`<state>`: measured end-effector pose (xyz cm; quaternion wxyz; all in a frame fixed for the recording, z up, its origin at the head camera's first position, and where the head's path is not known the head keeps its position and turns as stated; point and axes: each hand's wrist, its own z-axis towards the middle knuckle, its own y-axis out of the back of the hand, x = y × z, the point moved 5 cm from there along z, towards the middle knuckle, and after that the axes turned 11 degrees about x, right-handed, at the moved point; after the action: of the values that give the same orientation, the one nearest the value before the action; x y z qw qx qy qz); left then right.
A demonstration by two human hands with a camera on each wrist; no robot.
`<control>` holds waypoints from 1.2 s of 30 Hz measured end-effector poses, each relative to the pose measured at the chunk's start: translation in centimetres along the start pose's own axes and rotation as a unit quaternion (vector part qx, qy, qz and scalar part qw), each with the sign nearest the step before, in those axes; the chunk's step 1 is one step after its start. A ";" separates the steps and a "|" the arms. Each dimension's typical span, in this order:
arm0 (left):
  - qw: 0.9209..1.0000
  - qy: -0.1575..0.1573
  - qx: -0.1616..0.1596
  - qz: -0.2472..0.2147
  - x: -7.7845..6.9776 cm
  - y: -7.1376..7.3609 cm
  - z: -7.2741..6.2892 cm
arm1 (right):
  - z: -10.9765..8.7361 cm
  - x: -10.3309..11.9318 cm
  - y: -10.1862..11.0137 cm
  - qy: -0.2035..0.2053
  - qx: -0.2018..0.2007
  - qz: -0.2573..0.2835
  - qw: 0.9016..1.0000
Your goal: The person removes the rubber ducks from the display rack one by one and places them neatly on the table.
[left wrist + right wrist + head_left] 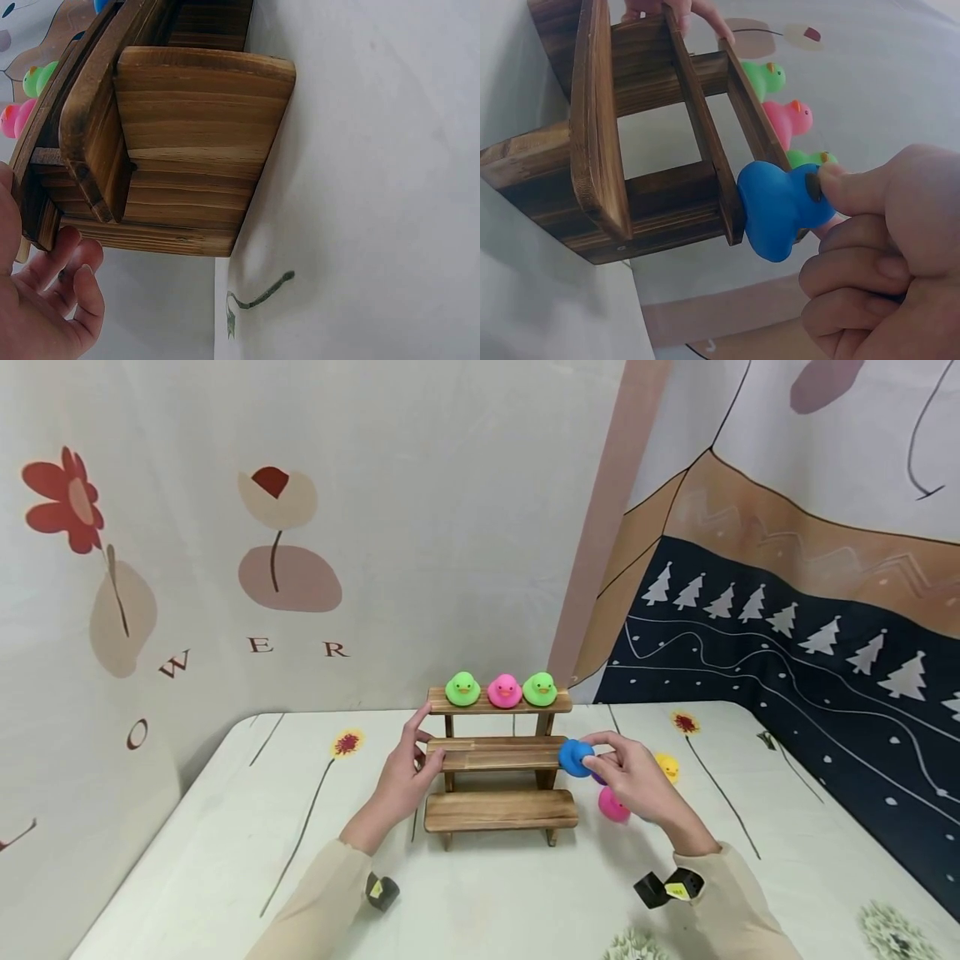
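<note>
A three-tier wooden stand stands on the table, with a green duck, a pink duck and another green duck along its top tier. My left hand holds the stand's left side, its thumb at the end of the middle tier and a finger reaching up to the top one. Between thumb and fingers, my right hand pinches a blue toy duck at the right end of the middle tier. In the right wrist view, the blue duck is against that plank's end.
Beside the stand on the right, a pink duck and a yellow duck lie on the tablecloth, partly behind my right hand. A bit of purple shows under the blue duck. Printed fabric walls rise behind the table and at its right.
</note>
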<state>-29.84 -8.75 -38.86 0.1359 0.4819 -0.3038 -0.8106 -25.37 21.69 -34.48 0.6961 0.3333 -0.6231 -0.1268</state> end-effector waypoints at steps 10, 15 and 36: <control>1.000 0.002 0.003 -0.004 -0.1 0.0 0.1 | -0.5 -0.6 1.0 -0.020 -0.023 -0.017 0.999; 1.000 0.000 0.001 -0.004 -0.1 0.1 0.0 | -0.7 -0.9 1.4 -0.023 -0.031 -0.023 0.999; 1.000 -0.005 -0.001 -0.008 0.1 0.0 0.0 | -2.1 -2.2 4.0 -0.029 -0.067 -0.017 0.997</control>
<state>-29.87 -8.83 -38.95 0.1288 0.4803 -0.2994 -0.8143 -24.75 26.58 -33.70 0.6964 0.2930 -0.6271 -0.1895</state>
